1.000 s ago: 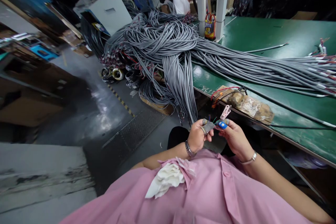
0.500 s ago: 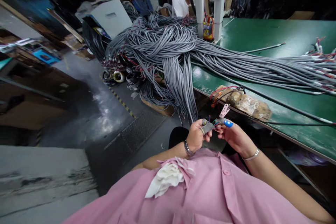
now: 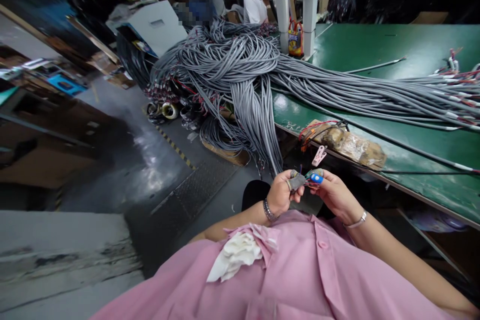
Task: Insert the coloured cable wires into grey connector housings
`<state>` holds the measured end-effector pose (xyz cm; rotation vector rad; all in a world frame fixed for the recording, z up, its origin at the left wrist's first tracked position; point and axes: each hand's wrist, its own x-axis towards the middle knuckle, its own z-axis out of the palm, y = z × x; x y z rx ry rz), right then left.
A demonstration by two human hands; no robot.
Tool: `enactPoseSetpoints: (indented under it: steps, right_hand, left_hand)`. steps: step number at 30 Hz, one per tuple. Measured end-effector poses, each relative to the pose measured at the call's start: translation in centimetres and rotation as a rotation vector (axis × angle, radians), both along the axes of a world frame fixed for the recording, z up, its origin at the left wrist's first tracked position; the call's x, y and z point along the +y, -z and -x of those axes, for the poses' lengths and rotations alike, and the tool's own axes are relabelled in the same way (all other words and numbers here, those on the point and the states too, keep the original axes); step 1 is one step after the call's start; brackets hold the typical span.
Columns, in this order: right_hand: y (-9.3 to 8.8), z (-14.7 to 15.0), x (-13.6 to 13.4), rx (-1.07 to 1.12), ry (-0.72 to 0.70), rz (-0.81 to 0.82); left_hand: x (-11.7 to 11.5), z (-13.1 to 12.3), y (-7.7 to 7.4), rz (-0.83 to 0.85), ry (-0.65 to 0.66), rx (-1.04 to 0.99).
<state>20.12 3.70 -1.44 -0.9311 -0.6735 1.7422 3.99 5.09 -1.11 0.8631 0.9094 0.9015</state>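
Observation:
Close in front of my body, my two hands meet around a small bunch of thin coloured wires (image 3: 312, 184). My left hand (image 3: 280, 193) is closed on the wires, its thumb and a finger in worn grey coverings. From the other side my right hand (image 3: 336, 196) pinches the same bunch. A blue wrap (image 3: 316, 178) with pale spots sits on one of its covered digits. The fingers hide most of the wires, and I cannot see what they join. Just above the hands, a pink clip (image 3: 319, 155) hangs at the table edge.
Grey cables (image 3: 240, 60) lie heaped over the green table (image 3: 375, 42), some hanging off its edge. A taped wooden block (image 3: 348, 146) sits near that edge. A person in white (image 3: 255, 2) is behind the pile. A white cabinet (image 3: 159, 27) stands left.
My right hand has come slightly left, its blue-wrapped digit now closer to my left hand over the wires. My left hand stays nearly still. The view has shifted a little.

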Motion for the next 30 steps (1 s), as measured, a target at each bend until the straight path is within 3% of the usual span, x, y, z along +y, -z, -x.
enactPoseSetpoints:
  steps: [6,13,17,25,30]
  right_hand:
    - [-0.3,0.1,0.2,0.122,-0.069,0.072]
    - [0.8,0.4,-0.2,0.017,0.055,0.02]
    - [0.8,0.2,-0.9,-0.154,0.117,-0.111]
    - [0.3,-1.6,-0.2,-0.172,0.06,-0.089]
    - [-0.8,-1.5,0.5,-0.331,-0.09,-0.173]
  left_hand:
    - [0.0,0.1,0.3,0.031,0.111,-0.003]
    - [-0.1,-0.1,0.0,-0.044,-0.064,0.061]
    - [0.0,-0.1,-0.2,-0.046,-0.112,0.088]
    - [0.1,0.3,-0.4,0.014,0.079,0.101]
    - [-0.1,0.2,-0.5,0.021,0.148,0.119]
